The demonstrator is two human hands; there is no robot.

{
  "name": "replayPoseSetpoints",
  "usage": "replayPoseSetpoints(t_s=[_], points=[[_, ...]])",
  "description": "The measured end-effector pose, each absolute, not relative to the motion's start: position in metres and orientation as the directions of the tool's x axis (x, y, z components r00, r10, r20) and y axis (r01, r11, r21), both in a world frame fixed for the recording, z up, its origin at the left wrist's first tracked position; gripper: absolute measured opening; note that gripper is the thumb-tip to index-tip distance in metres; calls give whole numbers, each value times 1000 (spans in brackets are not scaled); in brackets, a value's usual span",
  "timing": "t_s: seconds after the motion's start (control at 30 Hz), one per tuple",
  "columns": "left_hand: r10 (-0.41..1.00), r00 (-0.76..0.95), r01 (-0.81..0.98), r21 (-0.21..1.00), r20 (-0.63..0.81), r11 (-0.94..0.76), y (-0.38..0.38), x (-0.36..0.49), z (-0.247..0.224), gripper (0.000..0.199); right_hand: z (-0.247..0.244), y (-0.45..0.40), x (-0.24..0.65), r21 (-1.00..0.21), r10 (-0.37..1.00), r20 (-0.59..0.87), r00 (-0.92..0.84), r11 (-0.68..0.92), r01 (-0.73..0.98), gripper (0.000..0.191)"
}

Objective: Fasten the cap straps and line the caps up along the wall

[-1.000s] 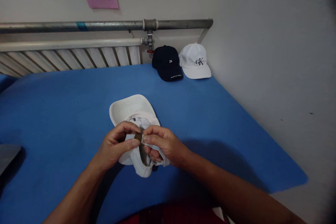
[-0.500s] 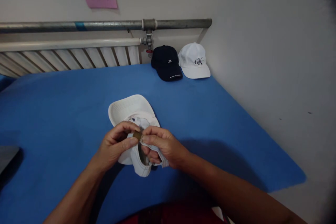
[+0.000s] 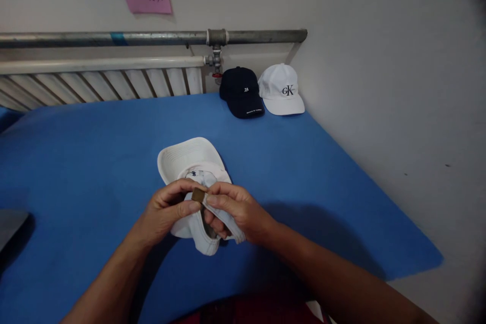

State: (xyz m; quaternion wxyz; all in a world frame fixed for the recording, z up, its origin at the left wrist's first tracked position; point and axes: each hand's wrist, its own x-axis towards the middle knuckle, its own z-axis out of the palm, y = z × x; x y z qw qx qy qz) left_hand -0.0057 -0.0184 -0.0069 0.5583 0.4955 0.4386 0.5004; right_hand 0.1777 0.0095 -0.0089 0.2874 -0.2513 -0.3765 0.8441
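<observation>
A pale cap [image 3: 192, 154] lies upturned on the blue table, its brim pointing away from me and its inside showing. My left hand [image 3: 167, 207] pinches the brass-coloured buckle [image 3: 198, 195] at the cap's back between thumb and fingers. Close beside it, my right hand [image 3: 235, 207] grips the cap's strap [image 3: 224, 217] with thumb and forefinger, right at the buckle's edge. The other right fingers are curled behind the strap, seen through the back opening. Whether the strap end runs through the buckle is hidden by my fingertips.
On the blue table [image 3: 94, 162], a black cap [image 3: 241, 91] and a white cap [image 3: 283, 88] with "CK" lettering stand side by side at the back. Behind are a radiator [image 3: 102, 83] and a metal pipe [image 3: 152, 39]. A dark flat object [image 3: 13, 228] sits at the left edge.
The buckle has tilted slightly and shows more of its face. My right hand has shifted the strap a little; it now stretches straighter from the buckle. Both hands keep their hold.
</observation>
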Motion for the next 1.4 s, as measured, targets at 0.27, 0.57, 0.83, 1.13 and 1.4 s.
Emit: replayPoseSetpoints(t_s=[0.27, 0.57, 0.83, 1.13, 1.4], points=[[997, 70, -93, 995, -18, 24, -18, -5, -3, 17, -1, 11, 186, -850, 680, -247, -690, -494, -184, 13], [991, 111, -249, 964, -72, 98, -19, -11, -9, 19, 10, 15, 194, -821, 652, -218, -727, -525, -224, 14], [979, 195, -174, 981, -56, 91, -16, -19, -4, 28, 15, 24, 211, -816, 712, -160, -683, -485, -315, 15], [984, 133, -61, 990, -121, 130, -37, -5, -1, 12, 9, 12, 234, -884, 756, -95, -647, -363, -295, 20], [961, 214, 161, 977, -174, 141, -41, 45, 34, 22, 4, -13, 254, -966, 899, -60, -434, -162, -202, 16]])
